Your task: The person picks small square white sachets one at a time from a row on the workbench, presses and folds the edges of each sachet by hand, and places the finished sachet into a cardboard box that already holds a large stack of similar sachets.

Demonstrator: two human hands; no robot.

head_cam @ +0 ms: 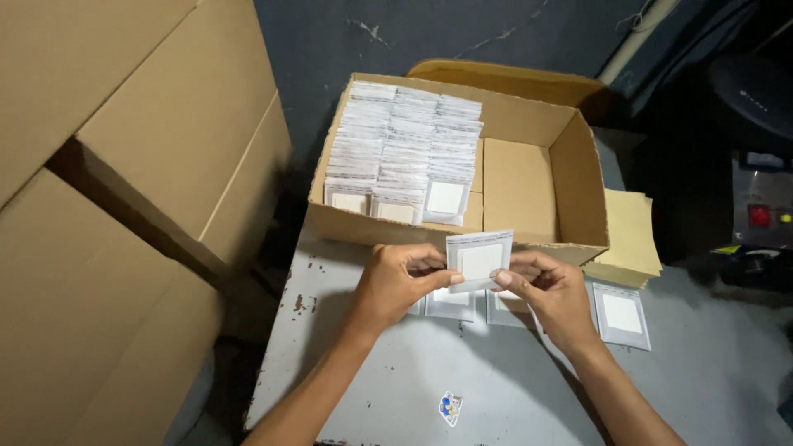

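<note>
At mid-frame your left hand (395, 285) and right hand (552, 291) pinched the light, floppy, clear-edged white square sachet (479, 260) by its lower corners, probably the safest hold.

Grey, chipped table (388, 388) carries an open cardboard box (529, 177), flat packets (621, 315), yellowish sheets (632, 231), one small sticker (450, 407).

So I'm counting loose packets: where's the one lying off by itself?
In the head view, that packet lies flat on the table, right of the right hand, just below the yellow sheets.
</note>
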